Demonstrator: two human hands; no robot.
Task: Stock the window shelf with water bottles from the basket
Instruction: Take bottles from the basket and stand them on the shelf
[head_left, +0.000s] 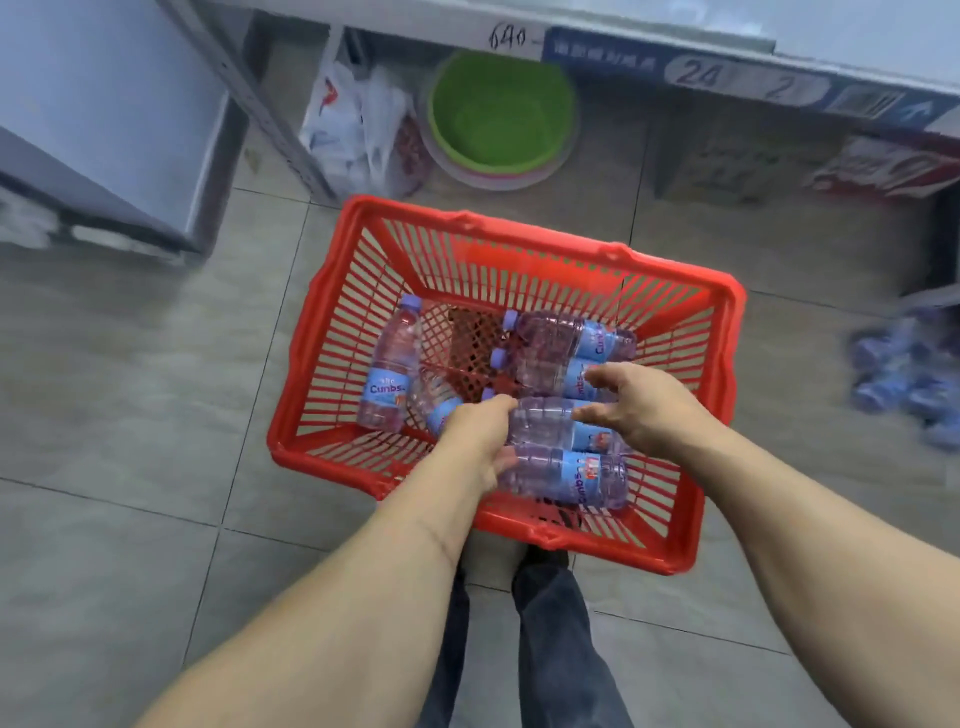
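Standing over grey floor tiles (130, 467), below a metal shelf (571, 31) with a green basin (501, 111) tucked underneath. Looking down into a red plastic basket (322, 332) holding several water bottles, one lone bottle (392, 364) lying along its left wall. Reaching in with the left hand (480, 434), fingers curling onto the neck end of the nearest bottles (566, 470), grip probably not yet closed. Hovering the right hand (631, 400) just above the same cluster, fingers spread and holding nothing. Lying crosswise, caps pointing left, long axes running between both hands; left hand nearer.
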